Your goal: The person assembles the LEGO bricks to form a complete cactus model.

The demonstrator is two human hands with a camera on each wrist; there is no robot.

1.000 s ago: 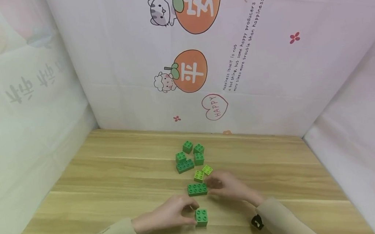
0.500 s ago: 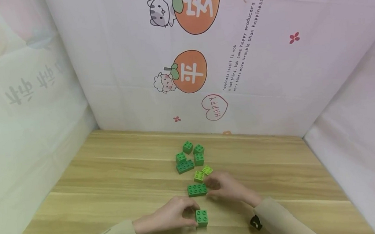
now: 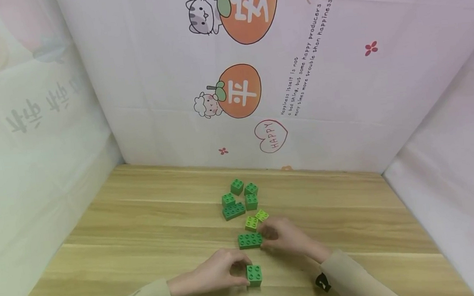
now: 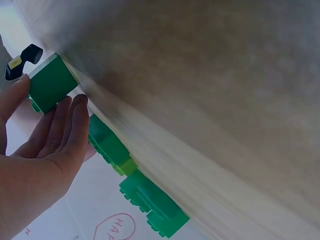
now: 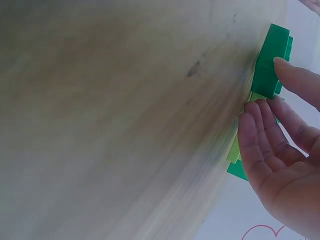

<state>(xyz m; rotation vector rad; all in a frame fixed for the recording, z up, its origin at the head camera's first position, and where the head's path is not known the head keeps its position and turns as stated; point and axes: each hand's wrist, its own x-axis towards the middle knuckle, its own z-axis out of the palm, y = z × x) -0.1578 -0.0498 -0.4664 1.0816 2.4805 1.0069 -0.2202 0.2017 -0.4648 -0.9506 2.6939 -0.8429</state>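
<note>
In the head view my left hand point(image 3: 219, 271) pinches a square green toy brick point(image 3: 254, 275) at its left side, near the front of the table. The left wrist view shows the thumb and fingertips on opposite sides of that brick point(image 4: 52, 84). Farther back, my right hand point(image 3: 288, 239) holds the right end of a long green brick point(image 3: 250, 241) between thumb and index finger. In the right wrist view the thumb lies against the long brick's side point(image 5: 270, 60), and the other fingers are bent beside its end. Both bricks stand studs up, apart from each other.
Two lime bricks point(image 3: 251, 223) sit just behind the long brick. Beyond them are several darker green bricks, including another long one point(image 3: 234, 210). A black object point(image 3: 322, 281) is by the right sleeve. White printed cloth point(image 3: 162, 102) walls the wooden table point(image 3: 141, 211).
The long green brick has shifted very slightly to the right. Both hands stay almost where they were, each at the same brick.
</note>
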